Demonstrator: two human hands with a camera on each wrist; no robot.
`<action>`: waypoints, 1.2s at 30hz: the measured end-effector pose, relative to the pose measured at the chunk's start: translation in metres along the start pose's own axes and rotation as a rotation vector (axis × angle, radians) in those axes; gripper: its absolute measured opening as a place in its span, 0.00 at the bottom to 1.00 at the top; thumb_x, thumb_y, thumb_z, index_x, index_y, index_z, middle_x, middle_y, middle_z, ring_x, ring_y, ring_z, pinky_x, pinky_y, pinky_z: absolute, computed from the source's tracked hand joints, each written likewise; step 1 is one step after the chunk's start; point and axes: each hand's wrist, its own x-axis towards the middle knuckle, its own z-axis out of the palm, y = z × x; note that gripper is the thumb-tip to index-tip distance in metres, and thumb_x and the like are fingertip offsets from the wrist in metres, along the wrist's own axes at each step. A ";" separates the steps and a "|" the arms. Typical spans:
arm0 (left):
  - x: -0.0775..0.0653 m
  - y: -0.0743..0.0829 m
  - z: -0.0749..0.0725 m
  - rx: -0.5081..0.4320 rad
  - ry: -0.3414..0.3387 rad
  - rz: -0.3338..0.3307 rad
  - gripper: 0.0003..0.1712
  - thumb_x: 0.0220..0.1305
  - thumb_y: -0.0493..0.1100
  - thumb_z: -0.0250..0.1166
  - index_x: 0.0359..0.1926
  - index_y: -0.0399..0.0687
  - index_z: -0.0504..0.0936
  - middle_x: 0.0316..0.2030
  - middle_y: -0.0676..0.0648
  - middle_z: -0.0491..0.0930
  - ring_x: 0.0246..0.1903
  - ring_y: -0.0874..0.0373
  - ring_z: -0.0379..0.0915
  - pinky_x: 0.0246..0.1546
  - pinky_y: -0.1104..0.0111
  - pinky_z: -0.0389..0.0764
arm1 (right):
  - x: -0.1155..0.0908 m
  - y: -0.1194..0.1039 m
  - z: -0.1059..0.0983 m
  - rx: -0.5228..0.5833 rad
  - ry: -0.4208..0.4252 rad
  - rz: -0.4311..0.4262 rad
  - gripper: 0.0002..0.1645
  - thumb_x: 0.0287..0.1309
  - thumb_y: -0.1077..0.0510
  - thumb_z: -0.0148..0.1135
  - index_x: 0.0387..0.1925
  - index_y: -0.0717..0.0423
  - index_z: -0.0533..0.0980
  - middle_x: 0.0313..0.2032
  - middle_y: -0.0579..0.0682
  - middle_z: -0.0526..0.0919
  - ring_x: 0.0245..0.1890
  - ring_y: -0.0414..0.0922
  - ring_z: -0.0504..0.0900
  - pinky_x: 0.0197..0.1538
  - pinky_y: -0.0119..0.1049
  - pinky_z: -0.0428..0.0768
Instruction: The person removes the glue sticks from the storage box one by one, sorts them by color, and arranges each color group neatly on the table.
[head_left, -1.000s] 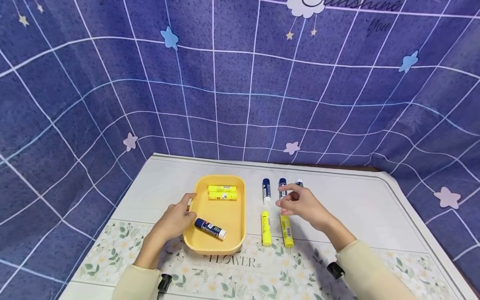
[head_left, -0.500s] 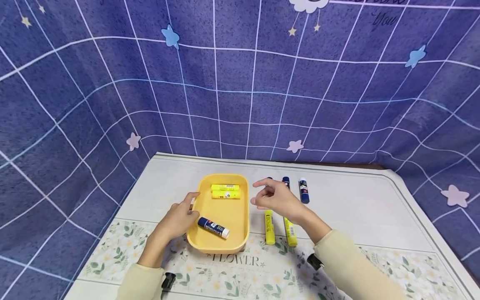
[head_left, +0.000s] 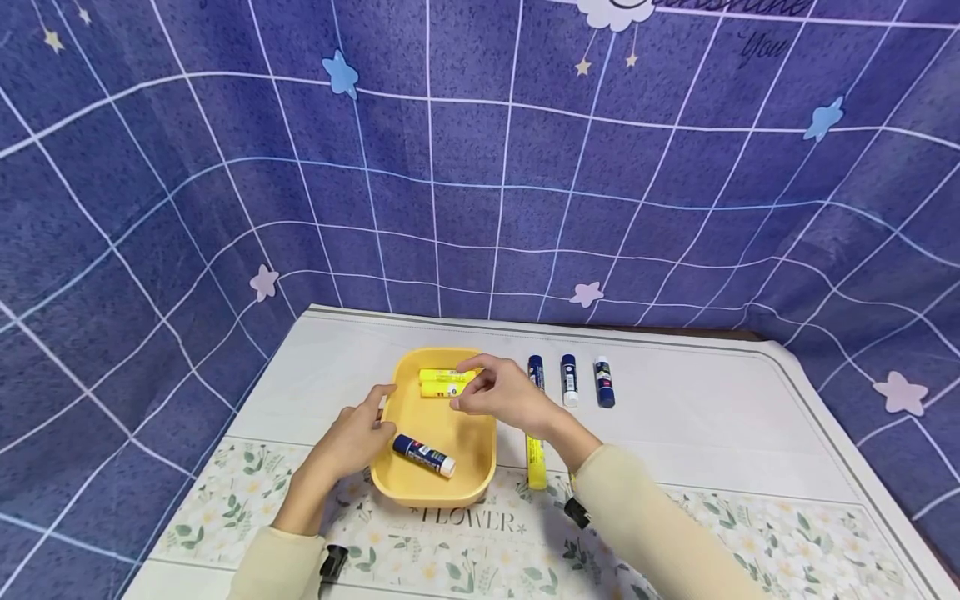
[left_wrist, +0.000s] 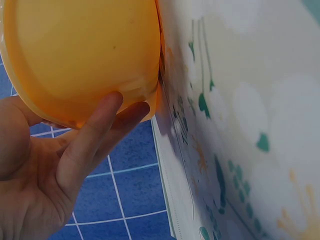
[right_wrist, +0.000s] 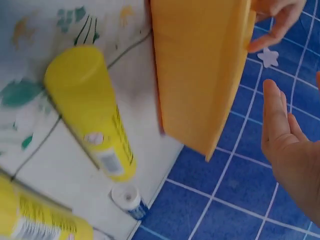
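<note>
My left hand (head_left: 348,437) holds the left rim of a yellow plastic tray (head_left: 468,454), with fingers against its outer wall (left_wrist: 85,65) in the left wrist view. Inside lie two yellow glue sticks (head_left: 441,389) side by side at the far end. A navy glue stick (head_left: 423,455) with a white end lies slanted nearer the front. My right hand (head_left: 510,396) is over the tray's right rim, its thumb and index finger apart by the yellow sticks' right ends, partly covering them. In the right wrist view, nothing shows in that hand (right_wrist: 292,150).
Right of the tray, three navy-and-white glue sticks (head_left: 570,381) stand in a row on the table. Nearer are two yellow glue sticks (head_left: 536,462), one mostly hidden by the right sleeve. A blue gridded curtain (head_left: 465,208) hangs behind the table's far edge.
My right hand has moved left, from above the glue sticks on the table to over the tray. My left hand has stayed on the tray's rim.
</note>
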 end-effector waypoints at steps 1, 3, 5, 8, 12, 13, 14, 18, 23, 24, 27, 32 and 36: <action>0.000 0.000 0.000 0.002 0.000 0.002 0.36 0.72 0.40 0.54 0.79 0.45 0.59 0.64 0.23 0.75 0.42 0.51 0.85 0.33 0.66 0.80 | 0.002 0.000 0.004 0.006 -0.010 0.003 0.36 0.54 0.57 0.76 0.65 0.59 0.74 0.39 0.53 0.87 0.36 0.41 0.83 0.44 0.33 0.82; 0.000 0.000 0.000 0.000 0.001 0.007 0.36 0.72 0.40 0.54 0.79 0.45 0.59 0.63 0.23 0.76 0.44 0.50 0.85 0.35 0.65 0.81 | 0.006 0.003 0.012 0.018 -0.032 0.012 0.36 0.54 0.59 0.76 0.64 0.60 0.74 0.38 0.54 0.87 0.35 0.41 0.83 0.43 0.32 0.81; 0.001 0.000 0.001 0.004 0.003 0.011 0.36 0.72 0.40 0.54 0.78 0.45 0.59 0.63 0.24 0.76 0.46 0.49 0.86 0.36 0.65 0.82 | 0.009 0.006 0.019 0.020 -0.058 0.022 0.35 0.54 0.61 0.75 0.64 0.60 0.75 0.38 0.54 0.88 0.34 0.40 0.83 0.43 0.30 0.81; 0.001 0.000 0.002 0.003 0.005 0.013 0.36 0.72 0.40 0.55 0.78 0.44 0.59 0.62 0.24 0.77 0.44 0.50 0.86 0.37 0.64 0.82 | 0.013 0.011 0.029 0.000 -0.092 0.031 0.36 0.54 0.62 0.76 0.64 0.62 0.75 0.36 0.54 0.88 0.33 0.39 0.82 0.41 0.29 0.80; 0.001 0.001 0.001 0.010 0.010 0.020 0.36 0.71 0.39 0.55 0.78 0.43 0.60 0.61 0.23 0.77 0.40 0.52 0.84 0.36 0.65 0.81 | 0.017 0.017 0.039 -0.048 -0.147 0.040 0.39 0.54 0.63 0.76 0.68 0.61 0.74 0.34 0.52 0.87 0.32 0.39 0.82 0.37 0.29 0.79; 0.001 0.001 0.001 0.012 0.010 0.023 0.36 0.71 0.39 0.55 0.78 0.43 0.60 0.61 0.23 0.77 0.39 0.52 0.84 0.35 0.65 0.80 | 0.018 0.018 0.041 -0.066 -0.161 0.040 0.40 0.54 0.63 0.76 0.69 0.60 0.73 0.33 0.51 0.87 0.31 0.39 0.82 0.36 0.29 0.78; 0.001 0.001 0.000 0.013 0.009 0.026 0.36 0.71 0.39 0.55 0.78 0.43 0.60 0.61 0.23 0.77 0.38 0.52 0.83 0.35 0.65 0.80 | 0.019 0.019 0.044 -0.082 -0.177 0.041 0.41 0.54 0.63 0.76 0.70 0.59 0.72 0.32 0.50 0.87 0.30 0.39 0.82 0.35 0.29 0.78; 0.002 0.001 0.000 0.025 0.012 0.032 0.36 0.71 0.39 0.55 0.78 0.43 0.60 0.61 0.22 0.77 0.36 0.52 0.82 0.34 0.65 0.78 | 0.022 0.023 0.053 -0.149 -0.221 0.035 0.42 0.54 0.65 0.74 0.71 0.57 0.71 0.28 0.47 0.88 0.27 0.38 0.82 0.32 0.28 0.76; 0.002 0.000 0.000 0.027 0.009 0.027 0.35 0.71 0.39 0.54 0.78 0.44 0.60 0.61 0.22 0.77 0.29 0.55 0.80 0.30 0.66 0.77 | 0.024 0.023 0.065 -0.239 -0.225 0.066 0.41 0.52 0.65 0.77 0.69 0.56 0.74 0.25 0.47 0.87 0.25 0.40 0.81 0.29 0.28 0.74; 0.002 0.000 0.001 0.024 0.008 0.023 0.35 0.71 0.39 0.54 0.78 0.44 0.60 0.61 0.22 0.77 0.27 0.55 0.79 0.28 0.66 0.76 | 0.024 0.023 0.067 -0.268 -0.221 0.083 0.41 0.52 0.64 0.78 0.69 0.54 0.74 0.25 0.47 0.86 0.25 0.40 0.81 0.30 0.28 0.74; 0.002 0.000 0.001 0.012 0.002 0.018 0.36 0.72 0.39 0.54 0.78 0.44 0.59 0.61 0.21 0.76 0.21 0.56 0.76 0.25 0.66 0.75 | 0.023 0.022 0.074 -0.375 -0.202 0.118 0.41 0.50 0.61 0.80 0.67 0.50 0.76 0.28 0.45 0.86 0.27 0.37 0.80 0.33 0.28 0.75; 0.002 -0.001 0.000 0.025 0.010 0.032 0.35 0.71 0.39 0.54 0.78 0.44 0.60 0.61 0.21 0.77 0.31 0.54 0.82 0.30 0.66 0.77 | 0.019 0.017 0.085 -0.452 -0.185 0.144 0.43 0.50 0.61 0.79 0.69 0.47 0.75 0.25 0.43 0.82 0.25 0.36 0.77 0.30 0.28 0.73; 0.002 -0.002 -0.001 0.024 0.001 0.028 0.36 0.72 0.39 0.54 0.78 0.44 0.59 0.61 0.22 0.77 0.36 0.53 0.83 0.32 0.66 0.78 | 0.016 0.012 0.091 -0.404 -0.212 0.194 0.45 0.52 0.67 0.73 0.72 0.45 0.72 0.19 0.49 0.84 0.19 0.42 0.80 0.25 0.29 0.70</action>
